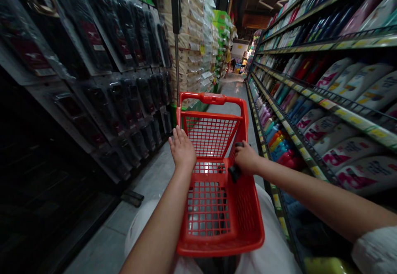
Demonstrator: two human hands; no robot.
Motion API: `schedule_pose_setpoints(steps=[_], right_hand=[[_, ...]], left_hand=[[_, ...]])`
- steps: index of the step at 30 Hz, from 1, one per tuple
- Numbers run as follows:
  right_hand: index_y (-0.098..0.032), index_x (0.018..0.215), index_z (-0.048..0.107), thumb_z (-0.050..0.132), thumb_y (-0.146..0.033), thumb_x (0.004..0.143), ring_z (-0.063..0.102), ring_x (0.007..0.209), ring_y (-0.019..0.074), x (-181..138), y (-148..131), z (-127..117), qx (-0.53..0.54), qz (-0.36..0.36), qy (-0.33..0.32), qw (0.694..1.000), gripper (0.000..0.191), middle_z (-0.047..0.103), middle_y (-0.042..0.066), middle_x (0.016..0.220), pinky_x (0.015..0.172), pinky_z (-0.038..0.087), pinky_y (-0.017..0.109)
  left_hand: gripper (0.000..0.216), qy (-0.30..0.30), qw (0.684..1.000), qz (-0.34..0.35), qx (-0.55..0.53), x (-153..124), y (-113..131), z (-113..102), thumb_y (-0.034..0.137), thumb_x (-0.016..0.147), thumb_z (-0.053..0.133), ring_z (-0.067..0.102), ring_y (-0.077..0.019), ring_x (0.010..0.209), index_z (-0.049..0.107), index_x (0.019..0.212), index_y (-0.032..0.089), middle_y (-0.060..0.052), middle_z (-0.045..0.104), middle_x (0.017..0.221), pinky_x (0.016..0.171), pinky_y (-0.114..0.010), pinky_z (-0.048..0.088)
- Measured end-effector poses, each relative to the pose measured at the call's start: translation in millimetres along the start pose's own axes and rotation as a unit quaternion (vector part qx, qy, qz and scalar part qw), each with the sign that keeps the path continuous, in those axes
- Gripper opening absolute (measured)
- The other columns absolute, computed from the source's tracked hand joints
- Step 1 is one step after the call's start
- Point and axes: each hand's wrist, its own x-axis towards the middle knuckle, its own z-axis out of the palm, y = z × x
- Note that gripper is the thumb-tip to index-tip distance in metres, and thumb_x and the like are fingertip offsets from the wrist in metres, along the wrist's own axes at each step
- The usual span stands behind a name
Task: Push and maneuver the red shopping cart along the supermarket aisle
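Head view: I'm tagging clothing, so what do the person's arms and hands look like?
The left hand and right hand are bare: no gloves, rings or watch visible. Both forearms are uncovered. A white sleeve ends above the right elbow; none shows on the left.

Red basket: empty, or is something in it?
Empty, as far as shown: the red basket shows only bare mesh floor. The left hand hovers open above it; the right hand grips a dark handle.

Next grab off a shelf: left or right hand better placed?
Left, probably. The left hand is open and empty above the left rim of the red basket, beside the dark packets. The right hand is closed on a black handle.
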Motion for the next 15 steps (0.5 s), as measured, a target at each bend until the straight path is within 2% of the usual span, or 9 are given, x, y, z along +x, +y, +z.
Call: schedule_pose_setpoints(steps=[2, 4, 7, 11, 13, 15], right_hand=[[-0.015, 0.086, 0.076, 0.069, -0.021, 0.067, 0.062, 0.098, 0.0311, -7, -20, 8, 0.004, -0.049, -0.027, 0.998, 0.021, 0.074, 0.015, 0.089, 0.096, 0.034, 0.052], [-0.014, 0.083, 0.075, 0.069, -0.022, 0.067, 0.063, 0.094, 0.0297, -8, -25, 11, 0.017, -0.048, -0.013, 0.999, 0.019, 0.073, 0.016, 0.087, 0.093, 0.037, 0.049], [-0.014, 0.085, 0.075, 0.066, -0.021, 0.070, 0.061, 0.098, 0.0311, 5, 1, 6, 0.026, 0.017, 0.039, 0.999, 0.018, 0.073, 0.016, 0.093, 0.100, 0.034, 0.055], [-0.018, 0.087, 0.075, 0.056, -0.014, 0.080, 0.057, 0.110, 0.0326, 40, 51, -2, 0.010, 0.097, 0.104, 0.990, 0.021, 0.074, 0.014, 0.096, 0.112, 0.019, 0.063], [-0.019, 0.083, 0.075, 0.054, -0.010, 0.080, 0.059, 0.108, 0.0322, 60, 61, 2, 0.016, 0.118, 0.106, 0.987, 0.023, 0.074, 0.014, 0.094, 0.112, 0.021, 0.061], [-0.017, 0.079, 0.075, 0.058, -0.009, 0.075, 0.061, 0.103, 0.0336, 79, 59, 11, 0.033, 0.115, 0.087, 0.989, 0.019, 0.074, 0.016, 0.091, 0.110, 0.027, 0.059]], left_hand=[[0.055, 0.000, 1.000, 0.000, 0.007, 0, -1, 0, 0.006, 0.091, 0.025, 0.018, -0.0298, 0.148, 0.036, 0.145, -0.003, -0.023, 0.022, 0.157, 0.118, -0.049, 0.020], [0.055, 0.006, 1.000, 0.004, 0.011, 0, -3, 0, 0.006, 0.092, 0.025, 0.020, -0.0290, 0.147, 0.038, 0.144, -0.003, -0.023, 0.024, 0.156, 0.118, -0.046, 0.022], [0.054, 0.013, 1.000, 0.013, 0.015, 0, -5, -1, 0.006, 0.092, 0.026, 0.022, -0.0282, 0.147, 0.042, 0.142, -0.002, -0.023, 0.027, 0.155, 0.117, -0.044, 0.025], [0.052, 0.010, 0.999, 0.017, 0.031, 0, -6, -3, 0.006, 0.092, 0.027, 0.024, -0.0300, 0.146, 0.047, 0.139, -0.002, -0.023, 0.028, 0.155, 0.116, -0.043, 0.029], [0.051, 0.005, 0.999, 0.017, 0.035, 0, -6, -4, 0.005, 0.091, 0.028, 0.025, -0.0309, 0.146, 0.048, 0.138, -0.003, -0.023, 0.028, 0.155, 0.115, -0.043, 0.030], [0.051, 0.001, 0.999, 0.014, 0.030, 1, -5, -4, 0.005, 0.091, 0.029, 0.025, -0.0306, 0.146, 0.049, 0.137, -0.003, -0.023, 0.027, 0.155, 0.116, -0.044, 0.030]])
